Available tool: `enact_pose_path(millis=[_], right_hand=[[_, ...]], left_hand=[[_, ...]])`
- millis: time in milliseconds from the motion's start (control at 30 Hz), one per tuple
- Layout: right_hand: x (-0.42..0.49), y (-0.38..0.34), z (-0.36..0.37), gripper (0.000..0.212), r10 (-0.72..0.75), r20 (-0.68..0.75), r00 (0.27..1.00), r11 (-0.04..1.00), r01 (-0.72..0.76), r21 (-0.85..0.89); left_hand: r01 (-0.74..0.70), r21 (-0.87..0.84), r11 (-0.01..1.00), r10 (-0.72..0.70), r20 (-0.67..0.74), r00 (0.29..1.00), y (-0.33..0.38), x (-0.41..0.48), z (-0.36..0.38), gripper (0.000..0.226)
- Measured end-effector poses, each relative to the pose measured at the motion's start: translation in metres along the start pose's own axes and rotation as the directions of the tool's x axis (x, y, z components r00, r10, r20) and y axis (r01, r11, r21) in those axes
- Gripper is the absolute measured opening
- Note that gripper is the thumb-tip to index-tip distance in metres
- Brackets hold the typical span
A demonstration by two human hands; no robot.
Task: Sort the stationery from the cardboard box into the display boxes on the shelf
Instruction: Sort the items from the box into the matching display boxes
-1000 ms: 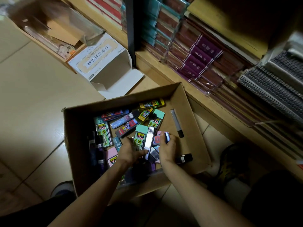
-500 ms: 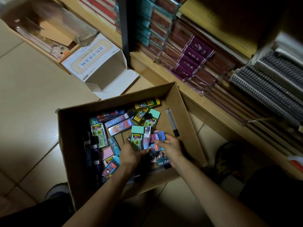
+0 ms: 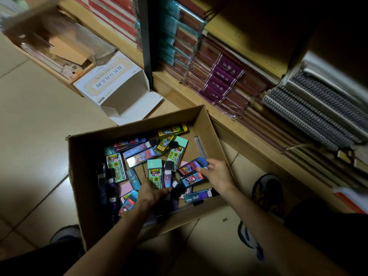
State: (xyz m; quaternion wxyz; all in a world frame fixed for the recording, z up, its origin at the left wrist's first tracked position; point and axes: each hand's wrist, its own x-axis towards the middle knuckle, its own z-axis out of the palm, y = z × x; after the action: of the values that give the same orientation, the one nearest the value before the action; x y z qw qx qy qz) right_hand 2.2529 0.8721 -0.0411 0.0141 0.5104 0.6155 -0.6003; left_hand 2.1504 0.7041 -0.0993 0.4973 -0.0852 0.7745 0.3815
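Observation:
An open cardboard box (image 3: 83,176) sits on the tiled floor, filled with several small pencil-lead cases in teal, blue, yellow and purple. My right hand (image 3: 218,174) grips a dark blue lead case (image 3: 191,166) at the box's right side, with another blue case (image 3: 192,179) just under its fingers. My left hand (image 3: 151,193) is down among the cases near the box's front, fingers curled around a mint-topped case (image 3: 155,173) and a slim dark one (image 3: 167,174). An empty white display box (image 3: 119,90) lies open on the floor behind.
The wooden shelf (image 3: 229,120) runs along the right, stacked with wrapped maroon notebooks (image 3: 221,80) and spiral-bound pads (image 3: 310,114). A second low tray (image 3: 53,54) with paper goods stands at the far left. My shoes (image 3: 266,194) flank the box on the tiles.
My right hand has moved right and up in the box, now gripping the dark blue lead case. My left hand has stayed low among the cases, shifting slightly.

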Motion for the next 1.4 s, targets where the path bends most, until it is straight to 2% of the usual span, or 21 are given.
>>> enact_pose_path(millis=[100, 200, 300, 367, 467, 600, 767, 833, 1000, 1100, 1167, 1267, 1400], right_hand=[[-0.010, -0.009, -0.013, 0.019, -0.012, 0.048, 0.999, 1.000, 0.012, -0.011], [-0.020, -0.022, -0.021, 0.013, -0.024, 0.136, 0.990, 0.995, 0.037, -0.093], [-0.026, -0.038, -0.029, 0.020, -0.046, 0.181, 0.982, 0.979, 0.081, -0.187], [-0.029, -0.050, -0.034, 0.022, -0.043, 0.217, 0.975, 0.981, 0.082, -0.176], [-0.035, -0.069, -0.045, 0.018, -0.037, 0.306, 0.951, 0.974, 0.102, -0.202], [-0.050, -0.096, -0.063, 0.022, -0.018, 0.382, 0.924, 0.965, 0.117, -0.236], [-0.080, -0.134, -0.084, 0.017, -0.088, 0.340, 0.936, 0.968, 0.161, -0.193], [-0.093, -0.150, -0.092, 0.017, -0.119, 0.327, 0.938, 0.966, 0.186, -0.181], [-0.124, -0.185, -0.108, 0.018, -0.196, 0.311, 0.930, 0.939, 0.269, -0.214], [-0.143, -0.204, -0.116, 0.023, -0.282, 0.292, 0.914, 0.925, 0.340, -0.170], [-0.155, -0.214, -0.120, 0.031, -0.363, 0.230, 0.903, 0.903, 0.402, -0.154], [-0.172, -0.229, -0.130, 0.039, -0.484, 0.130, 0.865, 0.856, 0.499, -0.134], [-0.191, -0.250, -0.152, 0.027, -0.590, 0.067, 0.805, 0.789, 0.592, -0.162]], left_hand=[[0.000, -0.087, 0.996, 0.004, 0.046, 0.999, -0.002, -0.001, -0.002, 0.051], [-0.025, -0.136, 0.990, 0.038, 0.095, 0.995, 0.001, -0.007, -0.006, 0.039], [-0.015, -0.192, 0.981, 0.044, 0.147, 0.988, 0.005, -0.016, -0.013, 0.037], [-0.021, -0.225, 0.974, 0.067, 0.198, 0.978, 0.010, -0.027, -0.017, 0.034], [-0.034, -0.269, 0.962, 0.113, 0.283, 0.953, 0.025, -0.046, -0.019, 0.030], [-0.034, -0.354, 0.934, 0.198, 0.437, 0.878, 0.059, -0.076, -0.020, 0.021], [-0.070, -0.429, 0.901, 0.283, 0.458, 0.843, 0.101, -0.116, -0.025, 0.019], [-0.088, -0.436, 0.896, 0.317, 0.486, 0.815, 0.116, -0.135, -0.029, 0.025], [-0.286, -0.388, 0.876, 0.463, 0.516, 0.720, 0.146, -0.181, -0.032, 0.041], [-0.338, -0.397, 0.854, 0.511, 0.510, 0.692, 0.159, -0.204, -0.031, 0.045], [-0.382, -0.408, 0.829, 0.553, 0.490, 0.674, 0.167, -0.219, -0.030, 0.043], [-0.408, -0.444, 0.798, 0.591, 0.439, 0.677, 0.179, -0.241, -0.031, 0.036], [-0.441, -0.394, 0.806, 0.585, 0.420, 0.694, 0.189, -0.264, -0.039, 0.033]])
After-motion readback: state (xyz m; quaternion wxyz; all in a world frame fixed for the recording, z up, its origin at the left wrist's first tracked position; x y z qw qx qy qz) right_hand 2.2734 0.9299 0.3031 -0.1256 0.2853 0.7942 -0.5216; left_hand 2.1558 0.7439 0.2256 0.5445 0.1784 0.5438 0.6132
